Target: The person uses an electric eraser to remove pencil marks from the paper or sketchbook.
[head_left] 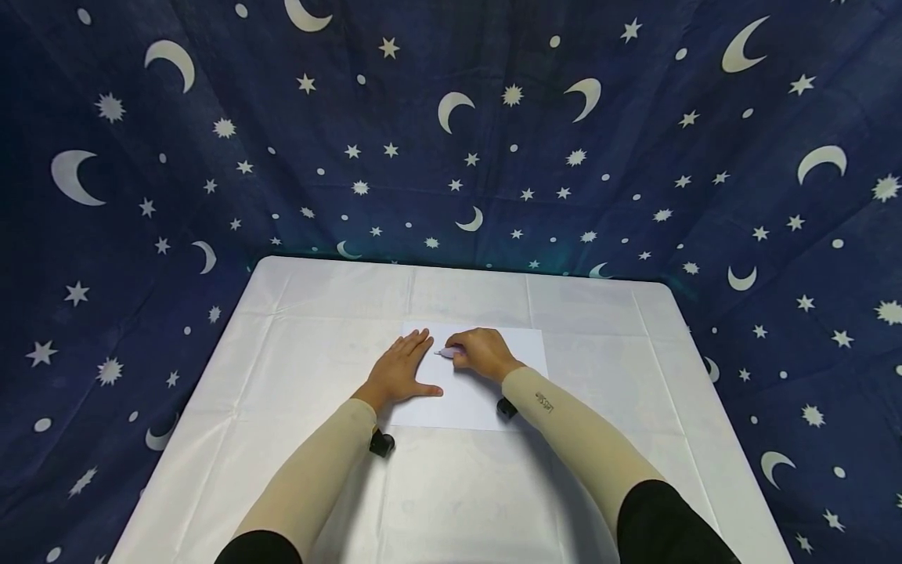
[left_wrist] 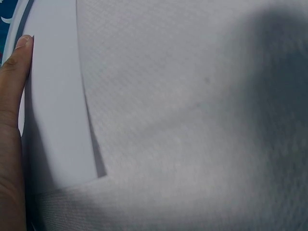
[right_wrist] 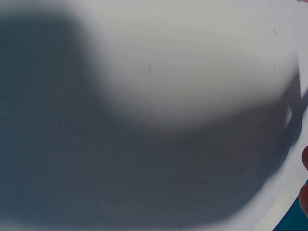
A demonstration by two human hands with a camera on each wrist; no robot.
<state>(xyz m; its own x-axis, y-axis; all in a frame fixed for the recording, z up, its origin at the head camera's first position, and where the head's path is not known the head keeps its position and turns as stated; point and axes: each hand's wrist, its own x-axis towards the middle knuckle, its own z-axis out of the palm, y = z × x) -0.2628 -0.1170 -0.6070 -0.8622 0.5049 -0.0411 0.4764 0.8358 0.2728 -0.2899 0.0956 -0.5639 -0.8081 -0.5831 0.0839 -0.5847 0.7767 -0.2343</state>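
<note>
A white sheet of paper lies flat on the white-covered table. My left hand rests on its left part with fingers stretched out and thumb spread to the right; in the left wrist view, the thumb lies along the paper. My right hand pinches a small pale lavender object with a thin pointed tip over the upper middle of the sheet. Its tip points left, toward the left hand; its exact kind is too small to tell. The right wrist view shows mostly shadowed paper and a bit of fingertips.
The white tablecloth has fold creases. Behind and beside the table hangs a dark blue cloth with moons and stars. A small black wrist camera sits under the left wrist, another under the right.
</note>
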